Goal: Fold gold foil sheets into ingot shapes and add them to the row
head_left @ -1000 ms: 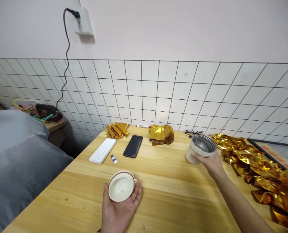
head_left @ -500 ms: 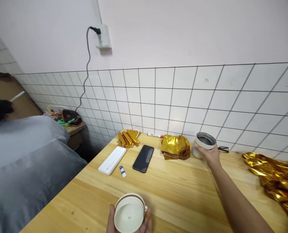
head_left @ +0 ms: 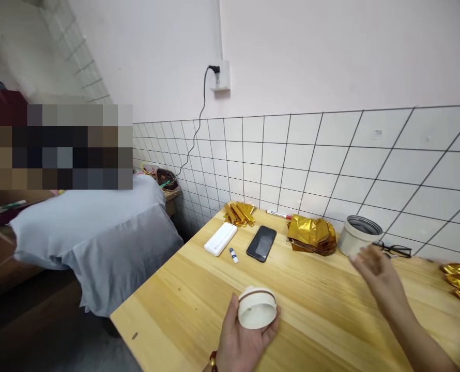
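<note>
In my left hand (head_left: 245, 338) lies a cream cup-shaped lid (head_left: 258, 309) with a brown ring around it. It is tilted, its hollow side facing me, and my fingers and thumb grip it from below and the sides. My right hand (head_left: 381, 281) hovers in front of the cream canister (head_left: 356, 238), apart from it. Its fingers are loosely curled and blurred, the thumb stands off from them, and I see nothing held. The canister stands upright without a lid near the wall, its grey metal rim showing.
On the wooden table (head_left: 191, 305) lie a white power bank (head_left: 220, 239), a small blue-white tube (head_left: 233, 256), a black phone (head_left: 261, 244), gold foil stacks (head_left: 311, 235), gold strips (head_left: 240, 213), a marker (head_left: 278, 214) and glasses (head_left: 398, 250). A person in a grey top (head_left: 98, 222) is at left.
My right hand has let go of the canister and drawn back toward me. My left hand has tilted the lid. The view has swung left, bringing more of the person into sight.
</note>
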{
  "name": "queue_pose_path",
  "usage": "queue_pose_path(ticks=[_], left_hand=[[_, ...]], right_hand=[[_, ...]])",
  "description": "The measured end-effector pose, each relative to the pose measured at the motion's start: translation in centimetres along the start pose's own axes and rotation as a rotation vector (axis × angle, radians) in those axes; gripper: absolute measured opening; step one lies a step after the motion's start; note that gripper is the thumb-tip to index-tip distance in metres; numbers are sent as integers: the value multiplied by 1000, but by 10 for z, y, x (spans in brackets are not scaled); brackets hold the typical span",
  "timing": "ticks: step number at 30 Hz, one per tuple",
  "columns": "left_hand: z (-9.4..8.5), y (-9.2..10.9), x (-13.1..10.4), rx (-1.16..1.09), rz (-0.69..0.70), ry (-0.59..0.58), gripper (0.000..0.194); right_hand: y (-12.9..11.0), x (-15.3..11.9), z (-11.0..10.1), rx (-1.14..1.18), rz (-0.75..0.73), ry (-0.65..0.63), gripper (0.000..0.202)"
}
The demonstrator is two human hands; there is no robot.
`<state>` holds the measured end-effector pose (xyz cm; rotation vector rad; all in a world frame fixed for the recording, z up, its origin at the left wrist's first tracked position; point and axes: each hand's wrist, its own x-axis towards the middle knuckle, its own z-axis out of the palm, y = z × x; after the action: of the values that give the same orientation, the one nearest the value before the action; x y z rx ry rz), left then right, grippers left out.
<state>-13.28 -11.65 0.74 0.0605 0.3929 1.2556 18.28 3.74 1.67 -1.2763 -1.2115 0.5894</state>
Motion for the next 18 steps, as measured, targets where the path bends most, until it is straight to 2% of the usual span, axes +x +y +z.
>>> queue_pose_path(ticks=[1,2,3,5,6,7,10,13,15,18], left_hand=[[0,-3,-1,95,59,-41,54],[0,-6,-3,206,119,-90,55],[0,-9,-5,329,168,-148,59],[3,-16,-8,564,205,-270,73],[6,-19,-10,666,202,-328,79],[8,-22,-11,755,194,-381,84],[18,-28,-14,945,185,-473,93],[29,-31,-12,1026,116,-499,93],[38,-33,-6,1090,90,-516,82],[49,-37,11,1239,153,-541,72]], right_hand=[[-8,-26,1,31,140,-191,61],[-15,-53,3,80,216,-343,62],[-23,-80,6,151,253,-537,67],[-39,-128,12,287,275,-823,87],[-47,-147,14,313,286,-952,98],[-56,-161,17,306,294,-1025,106],[-82,-178,20,263,315,-978,107],[-98,-174,16,309,355,-959,118],[-99,-170,11,306,372,-924,120],[-91,-162,-1,173,372,-776,114]])
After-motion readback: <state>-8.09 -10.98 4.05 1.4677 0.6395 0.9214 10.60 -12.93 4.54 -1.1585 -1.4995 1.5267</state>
